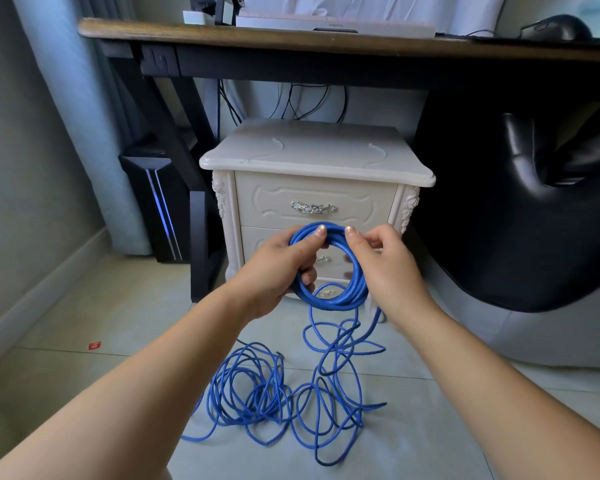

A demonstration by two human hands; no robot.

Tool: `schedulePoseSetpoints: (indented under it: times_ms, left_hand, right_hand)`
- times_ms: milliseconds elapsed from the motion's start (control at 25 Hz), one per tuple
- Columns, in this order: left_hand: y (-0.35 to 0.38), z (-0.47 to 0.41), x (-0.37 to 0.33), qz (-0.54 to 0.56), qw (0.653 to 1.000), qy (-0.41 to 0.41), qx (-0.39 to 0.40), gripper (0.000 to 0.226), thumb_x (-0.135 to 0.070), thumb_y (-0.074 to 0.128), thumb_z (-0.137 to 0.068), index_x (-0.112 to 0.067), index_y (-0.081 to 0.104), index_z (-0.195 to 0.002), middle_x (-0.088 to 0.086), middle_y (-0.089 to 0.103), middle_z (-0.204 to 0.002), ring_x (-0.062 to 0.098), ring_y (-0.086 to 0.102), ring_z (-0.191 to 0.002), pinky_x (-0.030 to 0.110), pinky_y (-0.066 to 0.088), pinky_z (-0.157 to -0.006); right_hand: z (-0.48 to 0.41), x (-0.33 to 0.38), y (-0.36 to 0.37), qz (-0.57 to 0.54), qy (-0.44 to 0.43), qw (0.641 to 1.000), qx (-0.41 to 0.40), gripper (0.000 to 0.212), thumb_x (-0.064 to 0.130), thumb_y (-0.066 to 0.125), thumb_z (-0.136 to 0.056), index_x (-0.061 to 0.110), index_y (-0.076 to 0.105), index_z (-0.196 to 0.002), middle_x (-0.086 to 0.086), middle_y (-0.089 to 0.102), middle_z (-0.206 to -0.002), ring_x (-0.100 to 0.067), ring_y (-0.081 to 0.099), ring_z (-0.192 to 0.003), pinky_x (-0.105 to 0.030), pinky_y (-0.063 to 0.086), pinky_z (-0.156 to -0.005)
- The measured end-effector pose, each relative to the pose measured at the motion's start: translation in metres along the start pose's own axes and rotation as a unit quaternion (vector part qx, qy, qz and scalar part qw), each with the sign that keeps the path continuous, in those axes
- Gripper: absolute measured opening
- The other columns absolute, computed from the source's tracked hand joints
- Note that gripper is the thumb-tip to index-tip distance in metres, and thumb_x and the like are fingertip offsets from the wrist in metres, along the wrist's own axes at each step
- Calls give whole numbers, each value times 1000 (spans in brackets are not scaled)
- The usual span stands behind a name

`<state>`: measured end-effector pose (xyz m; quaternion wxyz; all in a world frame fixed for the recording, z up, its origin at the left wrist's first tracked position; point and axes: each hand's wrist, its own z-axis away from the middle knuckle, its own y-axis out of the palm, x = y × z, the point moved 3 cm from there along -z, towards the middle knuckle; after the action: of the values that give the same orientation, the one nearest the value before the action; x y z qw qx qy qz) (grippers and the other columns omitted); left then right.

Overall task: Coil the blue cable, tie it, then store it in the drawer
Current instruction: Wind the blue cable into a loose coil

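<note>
The blue cable point(329, 299) in my fingers point(321, 233) has a smooth plastic skin, a little glossy. The cabinet point(312, 157) looks painted cream and satin, its handle point(313, 207) shiny metal. The floor point(118, 306) is pale smooth tile. The bench point(222, 34) top is brown wood; the chair point(520, 188) is black, glossy, like leather.

text: none legible | white device point(336, 24) on desk point(222, 35): faint mark, possibly a logo, unreadable

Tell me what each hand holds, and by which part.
Both hold the blue cable by its coiled loops: the left hand grips the coil's left side, and the right hand pinches its top right.
</note>
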<state>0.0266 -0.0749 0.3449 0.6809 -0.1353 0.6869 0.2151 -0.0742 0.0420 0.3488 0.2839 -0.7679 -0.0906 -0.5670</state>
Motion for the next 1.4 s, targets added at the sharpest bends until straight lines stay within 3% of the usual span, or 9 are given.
schedulePoseSetpoints:
  times_ms: [160, 280, 440, 560, 720, 840, 960, 1120, 1400]
  left_hand:
    - [3, 1, -6, 14, 999, 15, -25, 26, -36, 49, -101, -13, 56, -92, -5, 30, -57, 11, 34, -46, 23, 38, -50]
    - [-5, -1, -10, 42, 995, 28, -85, 28, -39, 47, -101, -14, 54, -90, -8, 32, -53, 10, 37, -46, 26, 37, -55]
    - [6, -1, -1, 20, 998, 26, -54, 29, -39, 45, -101, -12, 55, -96, -6, 44, -59, 12, 47, -58, 31, 40, -65]
    - [8, -3, 2, -32, 999, 16, -40, 26, -38, 50, -99, -15, 63, -103, -2, 61, -83, 11, 60, -81, 30, 50, -79]
    - [-5, 2, 5, -51, 997, -49, 39, 20, -17, 63, -93, -13, 65, -112, 10, 69, -108, 16, 67, -100, 32, 54, -93]
    - [-1, 2, 1, -161, 987, -5, 18, 37, -4, 67, -87, -16, 60, -121, 6, 71, -107, 12, 68, -91, 25, 55, -85]
    - [12, -1, -9, -337, 936, 100, -14, 46, -8, 67, -82, -23, 55, -123, -1, 66, -94, 10, 62, -71, 22, 51, -72]
    - [20, -1, -8, -469, 876, 112, 20, 35, -21, 59, -83, -21, 56, -118, -2, 63, -91, 13, 57, -78, 21, 39, -66]
    - [18, -3, -11, -510, 845, 154, -39, 21, -14, 53, -89, -18, 65, -105, -1, 63, -80, 22, 53, -73, 30, 38, -63]
  right_hand:
    - [8, -2, 11, -251, 178, 937, 162, 46, 54, 50, -93, 20, 48, -124, -15, 69, -111, -36, 73, -86, -52, 59, -76]
    - [11, 2, 7, -309, 180, 904, 236, 54, 55, 61, -76, 20, 61, -118, -15, 71, -105, -33, 69, -98, -60, 52, -90]
    - [11, -8, 12, -271, 175, 935, 147, 27, 18, 66, -90, 5, 60, -113, -9, 56, -66, -29, 68, -69, -56, 59, -77]
    - [4, -12, 8, -246, 179, 949, 85, 24, 22, 59, -96, 1, 62, -108, -8, 53, -57, -37, 70, -72, -55, 59, -78]
    - [-3, -11, -4, -37, 72, 994, 68, 16, 31, 57, -96, 17, 59, -90, -7, 61, -60, -31, 73, -71, -47, 58, -78]
    - [-3, -9, -5, 70, 26, 991, 108, 7, 25, 54, -97, 23, 58, -92, -9, 64, -71, -20, 72, -58, -31, 50, -48]
    - [0, -6, 0, 196, -54, 968, 146, 9, 17, 53, -93, 23, 54, -86, -6, 62, -80, -27, 70, -67, -38, 51, -58]
    - [6, 4, 3, 331, -141, 917, 170, 22, 14, 52, -92, 20, 51, -113, -6, 58, -85, -31, 53, -75, -36, 43, -62]
    - [2, 0, 1, 232, -71, 964, 108, 17, 20, 61, -85, 27, 45, -89, -1, 63, -78, -22, 58, -64, -29, 42, -50]
